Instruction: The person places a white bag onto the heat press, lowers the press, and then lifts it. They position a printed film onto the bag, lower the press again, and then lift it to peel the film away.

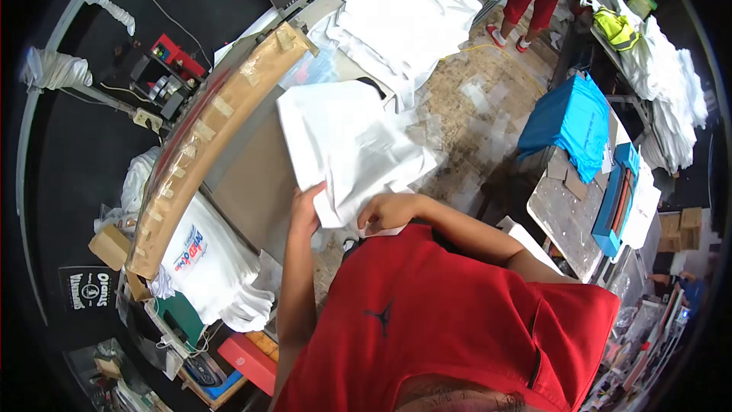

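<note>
A white cloth (347, 137) lies over the end of a flat board in front of me, its right side wrinkled and hanging loose. My left hand (306, 210) is at the cloth's near left corner, with the fingers closed on its edge. Close to my body, my right hand (387, 212) has its fingers curled around the near right edge of the same cloth. The fingertips of both hands are partly hidden by cloth.
A long cardboard-covered beam (202, 133) curves along the left. Beyond are stacked white cloths (404, 15). Printed white shirts (217, 259) hang at the lower left. A blue-covered box (568, 126) stands right. Another person (537, 0) stands at the back right.
</note>
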Tool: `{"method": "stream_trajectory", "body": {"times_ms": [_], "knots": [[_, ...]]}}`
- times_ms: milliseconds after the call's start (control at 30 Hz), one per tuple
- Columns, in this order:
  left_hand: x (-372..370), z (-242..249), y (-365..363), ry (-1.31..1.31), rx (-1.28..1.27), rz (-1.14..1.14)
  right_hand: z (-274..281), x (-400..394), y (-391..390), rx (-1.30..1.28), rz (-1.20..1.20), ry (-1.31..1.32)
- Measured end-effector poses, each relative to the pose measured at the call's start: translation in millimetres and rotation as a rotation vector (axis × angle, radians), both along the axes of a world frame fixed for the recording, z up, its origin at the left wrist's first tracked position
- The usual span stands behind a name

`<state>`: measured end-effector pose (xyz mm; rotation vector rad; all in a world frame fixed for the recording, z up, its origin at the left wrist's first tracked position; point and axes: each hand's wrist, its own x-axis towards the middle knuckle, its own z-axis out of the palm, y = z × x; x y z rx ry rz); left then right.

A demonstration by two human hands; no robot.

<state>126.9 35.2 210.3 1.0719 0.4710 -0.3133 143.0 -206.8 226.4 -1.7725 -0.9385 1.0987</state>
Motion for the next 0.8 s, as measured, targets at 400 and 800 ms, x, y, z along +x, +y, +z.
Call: {"method": "stream_trajectory", "body": {"times_ms": [400,800], "knots": [[-106,-82,104,-0.003,0.327,0.541,-3,23,34,0.088,0.074,0.095],[-140,-94,102,-0.032,0.789,0.651,-111,7,60,-0.205,0.228,-0.162]]}}
